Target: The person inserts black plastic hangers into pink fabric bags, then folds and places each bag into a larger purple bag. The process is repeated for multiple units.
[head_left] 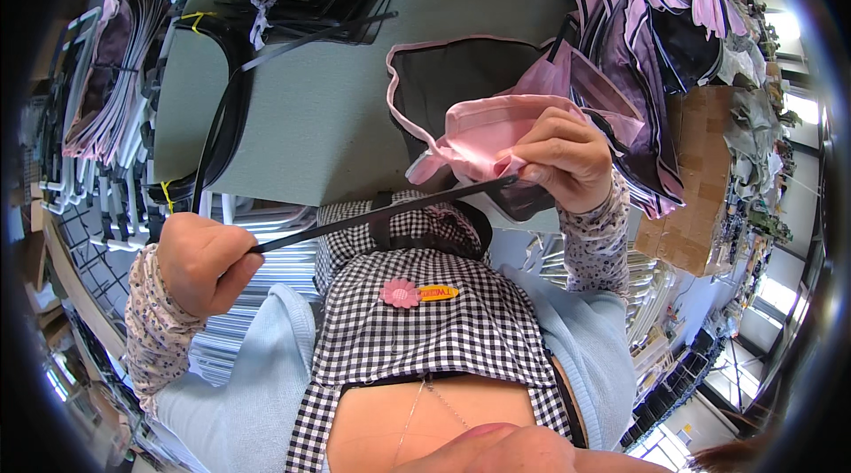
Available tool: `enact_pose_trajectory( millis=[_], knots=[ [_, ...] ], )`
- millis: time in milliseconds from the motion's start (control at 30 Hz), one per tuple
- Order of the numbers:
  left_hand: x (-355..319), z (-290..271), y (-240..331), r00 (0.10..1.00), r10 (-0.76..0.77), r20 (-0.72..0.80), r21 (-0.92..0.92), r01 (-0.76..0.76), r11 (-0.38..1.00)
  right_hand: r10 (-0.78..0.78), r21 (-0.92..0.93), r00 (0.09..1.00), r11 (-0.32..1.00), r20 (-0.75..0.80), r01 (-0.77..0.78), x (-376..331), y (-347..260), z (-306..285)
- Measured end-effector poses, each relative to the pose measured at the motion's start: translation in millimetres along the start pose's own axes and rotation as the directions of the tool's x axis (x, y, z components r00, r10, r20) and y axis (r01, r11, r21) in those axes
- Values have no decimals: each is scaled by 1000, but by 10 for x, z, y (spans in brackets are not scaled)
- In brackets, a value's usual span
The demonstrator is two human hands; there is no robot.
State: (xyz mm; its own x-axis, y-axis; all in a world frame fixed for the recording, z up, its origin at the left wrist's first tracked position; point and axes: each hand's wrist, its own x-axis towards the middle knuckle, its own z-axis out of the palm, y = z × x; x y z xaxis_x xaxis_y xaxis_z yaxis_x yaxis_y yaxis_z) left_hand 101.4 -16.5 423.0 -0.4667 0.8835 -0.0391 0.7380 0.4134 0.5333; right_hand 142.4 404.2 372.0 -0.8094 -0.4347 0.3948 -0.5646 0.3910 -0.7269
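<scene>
At the edge of a big greenish table (297, 132), pink cloth (479, 129) and a black strip (381, 217) got pinched in the right hand (567, 154), strip also clamped in the left hand (204, 265). Lettering was printed on a little yellow clip (438, 293), btw.

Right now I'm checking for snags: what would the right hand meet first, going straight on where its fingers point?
The pink fabric bunched at the right hand; past that, probably the space over the grey-green tabletop, though depth is unclear here.
</scene>
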Motion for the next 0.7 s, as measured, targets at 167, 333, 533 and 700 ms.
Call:
enact_pose_trajectory(
  millis=[167,333,533,700],
  knots=[
    [-37,34,-9,997,-23,-69,0,23,1000,-5,20,999,1000,-38,6,-46,58,-35],
    [78,7,50,999,10,-33,48,-9,999,-6,-11,1000,1000,16,6,52,-29,43],
    [485,-81,253,998,51,44,182,-58,982,-38,-164,998,985,52,46,367,-304,485],
    [831,-20,227,996,81,-46,18,-80,997,-90,4,993,996,-81,90,664,-429,764]
  ],
)
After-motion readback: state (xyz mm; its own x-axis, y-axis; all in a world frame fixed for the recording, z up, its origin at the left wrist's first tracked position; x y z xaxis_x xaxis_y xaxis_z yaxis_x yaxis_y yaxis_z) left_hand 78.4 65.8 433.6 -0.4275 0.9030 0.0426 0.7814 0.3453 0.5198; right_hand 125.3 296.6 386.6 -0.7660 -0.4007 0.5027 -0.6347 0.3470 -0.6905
